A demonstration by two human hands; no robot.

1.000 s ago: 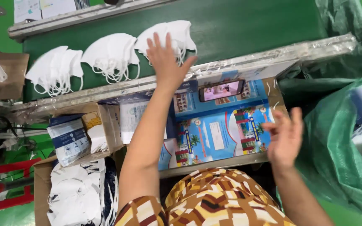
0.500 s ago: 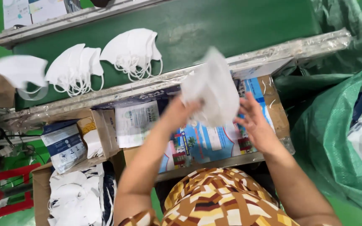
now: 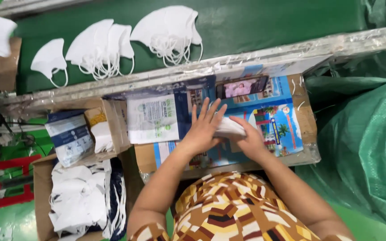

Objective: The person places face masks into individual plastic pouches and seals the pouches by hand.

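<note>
A folded white mask (image 3: 230, 128) is held flat between two hands over a colourful printed work board (image 3: 287, 120). The left hand (image 3: 203, 129) is laid on top with its fingers spread and straight. The right hand (image 3: 248, 136) is closed around the mask's right edge. A phone (image 3: 242, 87) is propped just above the hands. Stacks of white masks (image 3: 168, 29) are spread on the green belt (image 3: 269, 22) beyond. A cardboard box of masks (image 3: 74, 201) is seen at the lower left.
</note>
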